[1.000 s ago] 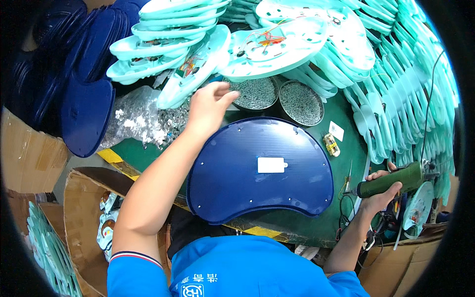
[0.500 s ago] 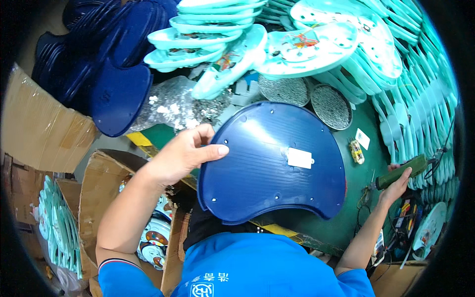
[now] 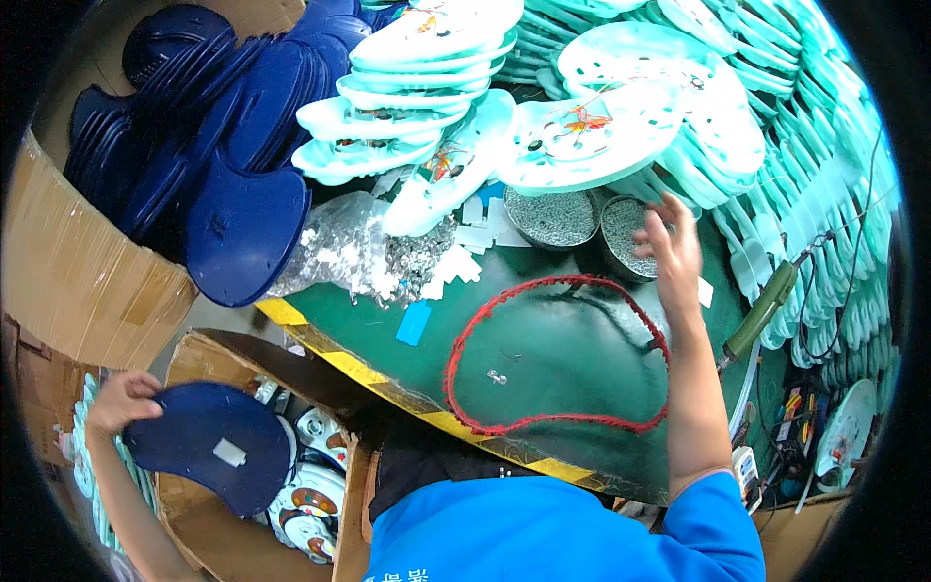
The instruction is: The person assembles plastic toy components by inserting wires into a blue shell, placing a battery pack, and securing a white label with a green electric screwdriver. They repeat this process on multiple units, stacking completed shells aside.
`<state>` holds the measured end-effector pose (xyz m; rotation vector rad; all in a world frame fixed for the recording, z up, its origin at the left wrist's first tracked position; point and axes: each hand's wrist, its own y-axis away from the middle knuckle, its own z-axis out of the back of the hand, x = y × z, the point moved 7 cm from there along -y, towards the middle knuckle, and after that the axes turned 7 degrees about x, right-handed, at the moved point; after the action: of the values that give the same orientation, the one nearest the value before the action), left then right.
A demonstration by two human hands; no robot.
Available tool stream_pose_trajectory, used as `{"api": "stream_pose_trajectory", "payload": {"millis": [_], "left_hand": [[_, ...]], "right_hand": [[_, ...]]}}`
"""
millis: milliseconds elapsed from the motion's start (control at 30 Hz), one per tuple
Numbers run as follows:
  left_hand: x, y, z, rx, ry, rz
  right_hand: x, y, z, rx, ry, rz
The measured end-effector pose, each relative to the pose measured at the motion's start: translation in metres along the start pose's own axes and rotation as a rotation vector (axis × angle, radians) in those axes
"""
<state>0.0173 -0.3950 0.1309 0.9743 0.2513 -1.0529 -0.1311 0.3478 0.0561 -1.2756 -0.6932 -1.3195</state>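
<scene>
My left hand (image 3: pixel 124 405) grips a dark blue, kidney-shaped plastic panel (image 3: pixel 199 427) with a white label at its far left edge. The panel is over an open cardboard box (image 3: pixel 204 339) that holds white pieces with coloured parts (image 3: pixel 315 490). My right hand (image 3: pixel 672 238) is raised beside a round tin of small metal pieces (image 3: pixel 621 209), its fingers apart and slightly blurred, nothing seen in them. A green electric screwdriver (image 3: pixel 761 315) hangs right of my forearm. On the green bench lies a red kidney-shaped outline (image 3: pixel 529 420), with small clear bits (image 3: pixel 497 376) inside.
Stacked dark blue panels (image 3: pixel 247 228) stand at the far left, and piles of mint-green shells (image 3: pixel 592 131) with wires fill the back and right. A plastic bag (image 3: pixel 335 242) of small parts and a second tin (image 3: pixel 550 215) sit between. Yellow-black tape (image 3: pixel 388 386) marks the bench edge.
My left hand has carried the blue panel from the bench to the box at the left, uncovering the red outline. My right hand has let go of the screwdriver and moved up beside the tin.
</scene>
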Motion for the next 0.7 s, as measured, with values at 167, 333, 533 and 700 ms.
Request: {"api": "stream_pose_trajectory", "payload": {"millis": [167,333,533,700], "left_hand": [[0.080,-0.059,-0.028,-0.073,-0.111,0.053],[-0.050,-0.061,-0.073,-0.202,-0.257,-0.280],[-0.163,-0.073,-0.128,-0.420,-0.802,-0.543],[-0.140,-0.130,-0.126,-0.677,-1.022,-0.448]], "right_hand": [[-0.012,-0.057,-0.052,0.025,-0.498,-0.172],[0.033,-0.067,-0.077,-0.044,-0.478,-0.122],[0.053,-0.060,0.083,-0.273,-0.093,0.112],[0.094,-0.028,0.198,-0.397,-0.227,0.117]]}}
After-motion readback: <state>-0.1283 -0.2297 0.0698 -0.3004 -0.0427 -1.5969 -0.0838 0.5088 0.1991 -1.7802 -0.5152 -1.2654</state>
